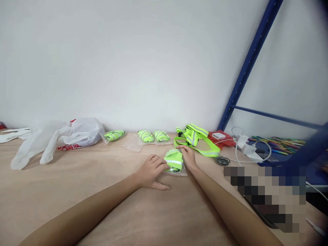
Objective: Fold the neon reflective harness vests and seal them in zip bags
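Observation:
A folded neon-yellow reflective strap harness (173, 160) with a silver band lies in a clear plastic bag (180, 172) on the table in front of me. My left hand (153, 172) is at the bag's left side, thumb stretched away and fingertips reaching its edge. At the right side, my right hand (188, 158) has its fingers curled round the bag's far right edge; its thumb is mostly hidden. Just behind lies a loose reflective harness (194, 136) with black buckles, its straps unfolded.
Bagged harnesses (146, 136) and an empty clear bag (132, 142) lie near the wall. A white plastic carrier bag (84, 133) is at left. On the right are a black mouse-like object (221, 160), white chargers with cables (249, 150), and a blue metal frame (247, 68).

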A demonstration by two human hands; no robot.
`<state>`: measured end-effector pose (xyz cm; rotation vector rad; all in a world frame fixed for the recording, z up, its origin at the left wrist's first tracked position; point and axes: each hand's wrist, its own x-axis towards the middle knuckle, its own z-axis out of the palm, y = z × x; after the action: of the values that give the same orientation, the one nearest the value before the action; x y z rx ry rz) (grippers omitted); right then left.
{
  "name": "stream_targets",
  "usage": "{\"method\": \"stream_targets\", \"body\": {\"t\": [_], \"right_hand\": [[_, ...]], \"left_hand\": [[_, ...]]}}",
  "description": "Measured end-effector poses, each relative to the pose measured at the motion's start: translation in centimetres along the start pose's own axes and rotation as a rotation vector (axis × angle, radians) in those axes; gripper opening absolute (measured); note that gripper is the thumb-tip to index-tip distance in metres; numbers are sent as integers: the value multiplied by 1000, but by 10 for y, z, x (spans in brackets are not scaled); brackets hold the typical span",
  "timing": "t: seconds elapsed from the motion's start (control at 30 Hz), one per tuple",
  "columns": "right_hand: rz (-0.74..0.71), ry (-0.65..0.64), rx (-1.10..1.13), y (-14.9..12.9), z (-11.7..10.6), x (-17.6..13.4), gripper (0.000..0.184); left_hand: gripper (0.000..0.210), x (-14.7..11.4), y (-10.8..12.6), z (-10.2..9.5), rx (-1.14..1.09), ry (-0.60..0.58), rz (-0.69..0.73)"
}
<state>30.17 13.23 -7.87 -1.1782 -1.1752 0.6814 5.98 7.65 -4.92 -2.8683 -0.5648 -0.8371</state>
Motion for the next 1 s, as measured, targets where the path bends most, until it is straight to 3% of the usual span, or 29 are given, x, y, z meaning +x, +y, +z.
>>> {"method": "stream_targets", "body": {"t": [0.13,0.3,0.4,0.5,0.57,0.7,0.83,1.0], "right_hand": [[-39,4,-31,1,2,1,26],[-84,-9,-63,0,7,5,27],[-134,71,-97,-5,9,2,32],[-296,148,-263,-15,15,-11,29],[-383,28,-356,-23,23,-24,24],[-405,-314,-327,-33,39,-46,26],[-432,-377,-331,-35,42,-51,23],[-396,-479,-329,-37,38,-52,13]], "left_hand": [[28,10,10,10,108,-37,16],[28,10,4,12,6,-45,-85],[23,9,0,12,-201,24,-291],[22,10,-7,14,-495,212,-614],[26,12,-11,15,-700,303,-715],[34,13,-16,17,-908,333,-656],[37,12,-17,17,-871,381,-650],[37,10,-19,14,-810,349,-602]]}}
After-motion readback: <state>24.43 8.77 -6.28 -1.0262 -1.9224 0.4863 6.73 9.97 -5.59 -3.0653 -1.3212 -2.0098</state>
